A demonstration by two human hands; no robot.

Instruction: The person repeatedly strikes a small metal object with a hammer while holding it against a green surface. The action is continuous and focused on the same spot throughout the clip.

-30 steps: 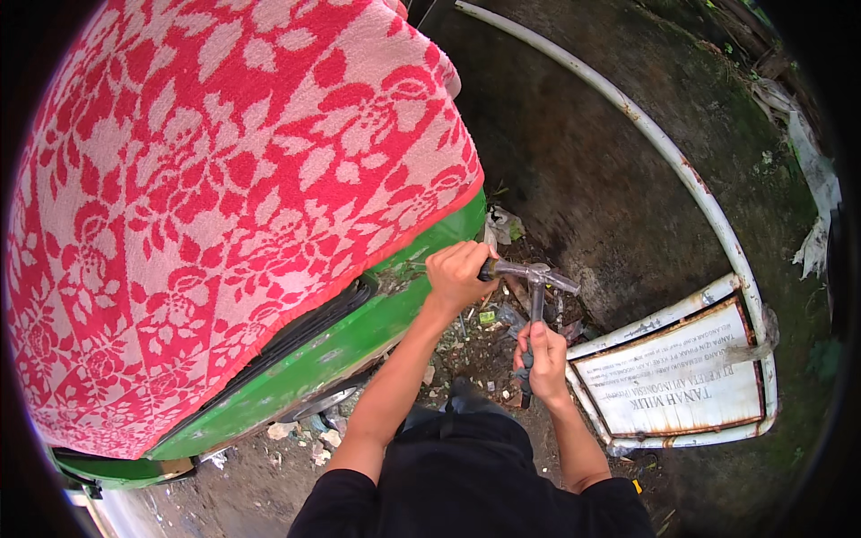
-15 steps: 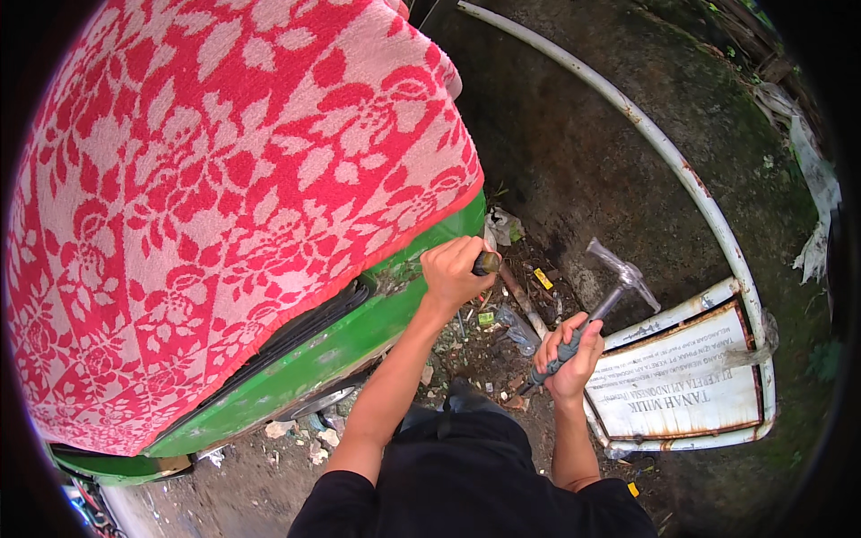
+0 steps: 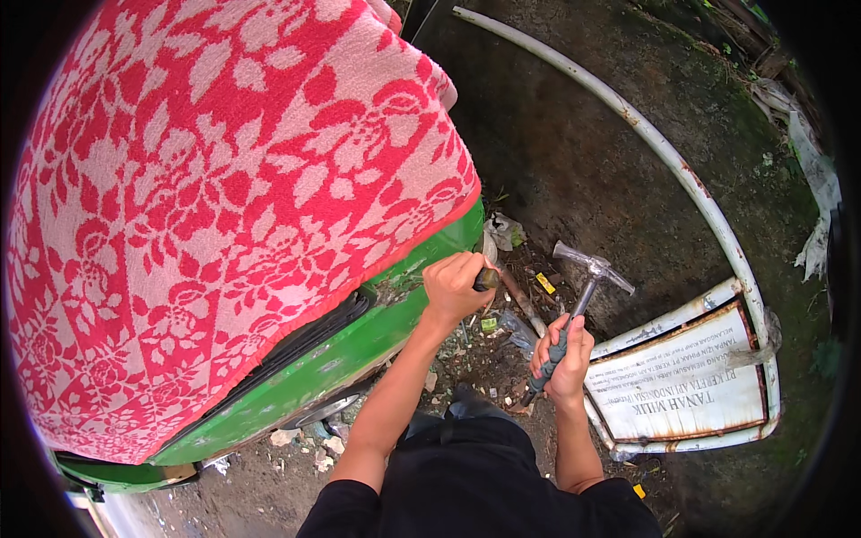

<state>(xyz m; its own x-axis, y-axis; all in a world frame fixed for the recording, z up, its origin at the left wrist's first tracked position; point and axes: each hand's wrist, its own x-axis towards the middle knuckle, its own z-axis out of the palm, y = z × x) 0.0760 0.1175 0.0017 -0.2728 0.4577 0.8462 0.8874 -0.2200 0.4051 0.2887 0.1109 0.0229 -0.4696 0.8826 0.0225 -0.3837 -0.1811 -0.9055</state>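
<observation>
My left hand (image 3: 455,287) is closed around a tool with a thick, round-ended olive-brown handle (image 3: 487,280). The handle's butt sticks out on the right of the fist; the far end of the tool is hidden. The fist is against or very near the scuffed green body panel of a vehicle (image 3: 408,314). To the right, my right hand (image 3: 565,363) grips a hammer (image 3: 595,266) by its dark grey wrapped handle. The metal hammer head is raised, apart from the tool in my left hand. A red and pink floral blanket (image 3: 233,206) covers the vehicle's upper part.
A rusty white metal sign (image 3: 677,386) lies at the right, its long curved white pole (image 3: 668,152) sweeping to the back. A brownish rod (image 3: 522,300) lies on the littered ground beyond my hands. A wheel (image 3: 327,410) shows beneath the green panel.
The hammer head has shifted left, closer to my left hand, and its handle is more upright. My left hand keeps its grip near the green panel.
</observation>
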